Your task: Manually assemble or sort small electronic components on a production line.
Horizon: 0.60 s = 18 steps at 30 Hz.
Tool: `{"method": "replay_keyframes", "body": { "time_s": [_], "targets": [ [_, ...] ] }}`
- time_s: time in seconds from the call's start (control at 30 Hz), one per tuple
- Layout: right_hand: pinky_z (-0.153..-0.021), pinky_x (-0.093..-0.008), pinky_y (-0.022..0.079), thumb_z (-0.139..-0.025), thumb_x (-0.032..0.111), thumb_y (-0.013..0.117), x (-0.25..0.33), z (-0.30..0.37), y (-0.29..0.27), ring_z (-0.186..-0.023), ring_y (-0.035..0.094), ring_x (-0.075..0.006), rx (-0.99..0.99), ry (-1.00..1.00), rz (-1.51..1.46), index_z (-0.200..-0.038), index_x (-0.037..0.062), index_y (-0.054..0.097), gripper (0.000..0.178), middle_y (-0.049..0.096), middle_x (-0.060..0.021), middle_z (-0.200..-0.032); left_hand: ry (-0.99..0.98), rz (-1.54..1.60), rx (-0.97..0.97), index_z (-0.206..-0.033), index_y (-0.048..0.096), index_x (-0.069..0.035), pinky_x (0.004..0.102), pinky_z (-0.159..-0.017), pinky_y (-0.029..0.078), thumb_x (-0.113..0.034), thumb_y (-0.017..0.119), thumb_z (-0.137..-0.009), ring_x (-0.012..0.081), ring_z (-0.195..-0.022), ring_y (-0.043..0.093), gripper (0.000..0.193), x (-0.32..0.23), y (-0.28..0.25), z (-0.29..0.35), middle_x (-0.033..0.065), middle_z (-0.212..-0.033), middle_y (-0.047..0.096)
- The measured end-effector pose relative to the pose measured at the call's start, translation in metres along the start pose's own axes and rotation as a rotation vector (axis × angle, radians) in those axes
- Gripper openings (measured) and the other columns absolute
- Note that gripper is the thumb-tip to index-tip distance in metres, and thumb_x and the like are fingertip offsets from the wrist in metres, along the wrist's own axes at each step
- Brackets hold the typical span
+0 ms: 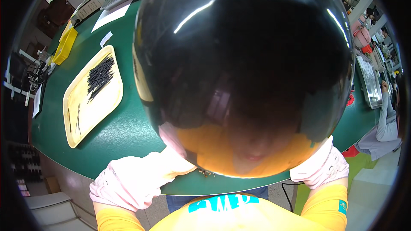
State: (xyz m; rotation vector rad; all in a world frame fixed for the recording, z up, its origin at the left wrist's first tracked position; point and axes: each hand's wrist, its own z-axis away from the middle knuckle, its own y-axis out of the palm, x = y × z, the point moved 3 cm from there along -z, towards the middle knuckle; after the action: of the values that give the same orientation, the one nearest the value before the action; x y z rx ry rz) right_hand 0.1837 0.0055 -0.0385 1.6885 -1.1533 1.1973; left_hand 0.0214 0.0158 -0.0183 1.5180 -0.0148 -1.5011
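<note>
From afar I saw left hand (180, 164) near small brown pieces (206, 173), right hand (299, 173) opposite; black dome (244, 60) hid the fingers, open or closed, I couldn't tell!

- A big black dome (244, 72) blocks the middle of the view.
- Bare worktop (130, 126) lies between dome and cream tray (96, 113), open to the left hand (180, 165).
- Black sticks (100, 77) crowd the tray's far part; its middle is free.
- Right of the dome, a metal tray (375, 102) narrows the worktop strip.
</note>
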Motion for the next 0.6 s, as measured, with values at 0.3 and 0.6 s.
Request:
{"method": "replay_keyframes", "body": {
  "time_s": [0.3, 0.6],
  "targets": [
    [-0.069, -0.0302, 0.045, -0.082, 0.006, 0.050, -0.016, 0.002, -0.005, -0.081, 0.056, -0.0181, -0.046, 0.126, -0.133, -0.099, 0.0000, 0.053, 0.019, 0.059, -0.0083, -0.087, 0.438, -0.305, 0.041, -0.098, 0.055, 0.003, 0.0251, -0.062, 0.049, -0.005, 0.055, -0.082, 0.0166, -0.072, 0.061, 0.017, 0.000, -0.002, -0.009, 0.0124, -0.088, 0.060],
    [-0.096, -0.0339, 0.033, -0.085, 0.006, 0.047, -0.002, -0.016, 0.006, -0.115, 0.039, -0.0232, 0.037, 0.218, 0.489, -0.127, 0.0034, 0.033, 0.045, 0.041, -0.0124, -0.125, 0.042, -0.220, 0.018, -0.096, 0.056, 0.002, 0.0226, -0.056, 0.048, -0.006, 0.057, -0.081, 0.0140, -0.064, 0.060, 0.017, -0.002, -0.001, -0.002, 0.0103, -0.081, 0.061]
  ]
}}
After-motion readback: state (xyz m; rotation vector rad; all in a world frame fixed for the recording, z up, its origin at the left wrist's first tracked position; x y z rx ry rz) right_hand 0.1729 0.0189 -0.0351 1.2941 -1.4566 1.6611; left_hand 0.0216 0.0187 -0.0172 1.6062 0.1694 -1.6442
